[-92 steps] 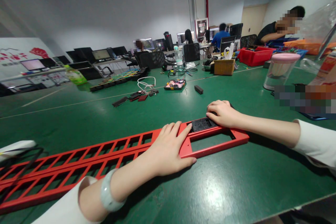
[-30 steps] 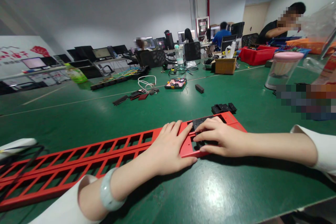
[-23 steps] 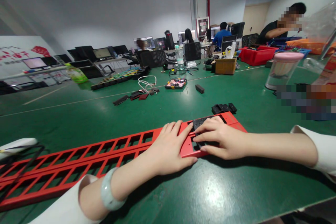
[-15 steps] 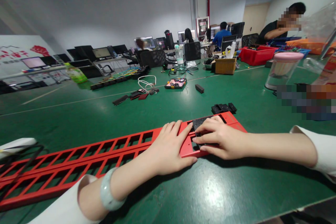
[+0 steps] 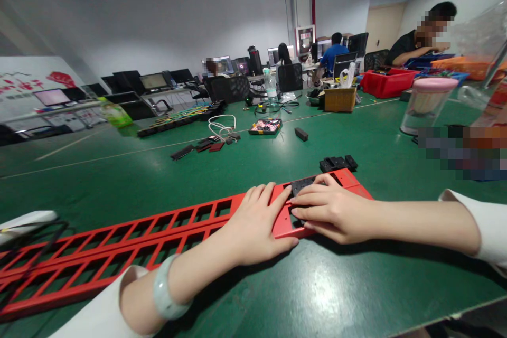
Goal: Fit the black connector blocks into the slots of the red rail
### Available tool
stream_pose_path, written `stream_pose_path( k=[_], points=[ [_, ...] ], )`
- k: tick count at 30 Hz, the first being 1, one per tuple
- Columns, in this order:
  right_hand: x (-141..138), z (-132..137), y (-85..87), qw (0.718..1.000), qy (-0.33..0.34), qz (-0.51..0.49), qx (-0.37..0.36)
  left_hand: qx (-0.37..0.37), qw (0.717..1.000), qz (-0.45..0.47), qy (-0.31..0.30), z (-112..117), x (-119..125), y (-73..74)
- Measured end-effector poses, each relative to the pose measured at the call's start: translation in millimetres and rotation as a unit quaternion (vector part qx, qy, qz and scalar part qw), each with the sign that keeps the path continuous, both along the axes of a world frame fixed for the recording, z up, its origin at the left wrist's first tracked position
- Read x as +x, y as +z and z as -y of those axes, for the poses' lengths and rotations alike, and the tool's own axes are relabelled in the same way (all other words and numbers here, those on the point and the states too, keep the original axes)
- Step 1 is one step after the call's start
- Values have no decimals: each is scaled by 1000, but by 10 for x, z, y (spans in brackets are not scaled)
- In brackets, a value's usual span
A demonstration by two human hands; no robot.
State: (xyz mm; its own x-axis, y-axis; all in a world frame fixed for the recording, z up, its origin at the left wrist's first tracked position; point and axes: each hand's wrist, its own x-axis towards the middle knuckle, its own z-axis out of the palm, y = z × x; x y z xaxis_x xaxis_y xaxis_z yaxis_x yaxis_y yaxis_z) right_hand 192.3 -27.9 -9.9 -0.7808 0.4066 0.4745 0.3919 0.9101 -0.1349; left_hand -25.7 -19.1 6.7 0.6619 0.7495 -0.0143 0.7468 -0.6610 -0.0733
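A long red slotted frame (image 5: 233, 202) lies across the near side of the green table. My left hand (image 5: 255, 227) rests flat on it, fingers spread, with a pale bangle on the wrist. Towards the frame's right end, a black plastic block (image 5: 301, 186) sits in an opening. My right hand (image 5: 336, 208) is over that block, its fingers bent down and closed on it; the fingertips and part of the block are partly hidden. Just behind the frame stand several small black blocks (image 5: 336, 162).
Behind lie a single black block (image 5: 301, 134), a small tray of parts (image 5: 265, 126), a white cable (image 5: 222, 129) and dark flat pieces (image 5: 182, 152). A pink-lidded jar (image 5: 425, 105) and a red bin (image 5: 388, 83) stand right. A person (image 5: 420, 42) sits beyond the bins.
My right hand's fingers have drawn closer together over the black block. My left hand and the frame stay about where they were. The person across the table has lowered a hand.
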Motion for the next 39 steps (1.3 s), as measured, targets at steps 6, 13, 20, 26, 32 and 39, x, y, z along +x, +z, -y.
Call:
stream_pose_path(
  k=[6,13,20,26,32,39],
  points=[
    [4,7,-42,999,21,10,44,6,1000,-2,-4,-3,-1,-13],
    [28,-4,-136,995,39,34,87,4,1000,-7,0,16,0,-8],
    [90,23,-79,992,61,94,56,7,1000,-3,-4,17,-10,-7],
    [97,53,-133,991,42,104,74,3,1000,-4,0,17,-7,1],
    [68,47,-178,985,30,95,142,-8,1000,5,5,24,5,31],
    [31,67,-265,968,-26,62,244,-6,1000,-3,7,18,5,20]
  ],
)
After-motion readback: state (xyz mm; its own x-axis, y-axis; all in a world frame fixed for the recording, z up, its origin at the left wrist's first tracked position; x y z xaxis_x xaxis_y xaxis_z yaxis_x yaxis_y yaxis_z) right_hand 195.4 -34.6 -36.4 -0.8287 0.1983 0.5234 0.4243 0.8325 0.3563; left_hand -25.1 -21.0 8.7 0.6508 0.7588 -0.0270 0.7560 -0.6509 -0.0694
